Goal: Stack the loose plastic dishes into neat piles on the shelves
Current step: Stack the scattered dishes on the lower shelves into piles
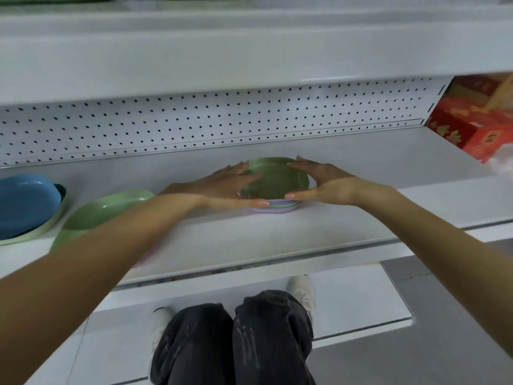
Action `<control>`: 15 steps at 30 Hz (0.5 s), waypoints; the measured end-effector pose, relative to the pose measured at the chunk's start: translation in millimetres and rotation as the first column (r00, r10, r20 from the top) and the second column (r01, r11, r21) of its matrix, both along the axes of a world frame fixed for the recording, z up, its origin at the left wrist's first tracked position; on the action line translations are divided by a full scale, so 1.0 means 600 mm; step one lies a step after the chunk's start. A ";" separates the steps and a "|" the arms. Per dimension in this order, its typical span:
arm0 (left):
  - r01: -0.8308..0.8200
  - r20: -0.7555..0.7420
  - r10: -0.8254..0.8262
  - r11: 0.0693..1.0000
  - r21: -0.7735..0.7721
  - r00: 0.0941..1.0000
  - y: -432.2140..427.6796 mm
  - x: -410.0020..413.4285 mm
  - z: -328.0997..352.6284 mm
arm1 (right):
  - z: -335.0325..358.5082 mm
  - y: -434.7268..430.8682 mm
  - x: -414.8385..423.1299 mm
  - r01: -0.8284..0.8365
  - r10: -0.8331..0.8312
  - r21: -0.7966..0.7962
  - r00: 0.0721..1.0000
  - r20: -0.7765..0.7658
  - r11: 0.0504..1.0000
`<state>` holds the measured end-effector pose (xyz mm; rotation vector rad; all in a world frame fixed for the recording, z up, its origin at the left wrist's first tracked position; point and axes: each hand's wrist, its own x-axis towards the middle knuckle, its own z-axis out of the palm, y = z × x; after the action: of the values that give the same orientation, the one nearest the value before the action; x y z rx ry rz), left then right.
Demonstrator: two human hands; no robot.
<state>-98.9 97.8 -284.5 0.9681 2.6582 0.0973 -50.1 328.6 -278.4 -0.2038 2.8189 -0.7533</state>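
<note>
Both hands bracket one stack of dishes point(277, 182) standing mid-shelf. The left hand point(230, 187) and right hand point(319, 184) are spread wide, with near-straight fingers on the top green dish's rim and thumbs pressed to the front edges. Neither hand lifts the stack.

One white shelf point(361, 218) carries everything, backed by one pegboard panel point(194, 126). At far right are at least two red boxes point(472, 126) with gold print too blurred to read. Far left, one blue oval dish point(25, 204) sits inside a pale green dish point(27, 238). Beside them, one loose green oval dish point(105, 209) lies tilted. The stack's edges show purple, green and blue layers, too thin to count. Below are two white shoes point(301, 293).
</note>
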 end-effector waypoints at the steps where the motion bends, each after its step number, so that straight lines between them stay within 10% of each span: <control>1: -0.012 0.013 0.012 1.000 -0.002 1.000 0.000 -0.001 -0.001 | 0.001 0.000 -0.003 0.005 -0.005 0.028 1.000 0.010 1.000; 15: -0.035 -0.018 0.035 0.999 0.018 0.999 0.026 -0.017 -0.044 | 0.011 0.007 -0.039 -0.080 0.062 0.298 0.996 0.070 0.951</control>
<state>-109.3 113.2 -311.2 0.9325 2.6960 0.1204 -73.7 332.6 -271.9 -0.2260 2.8053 -0.3020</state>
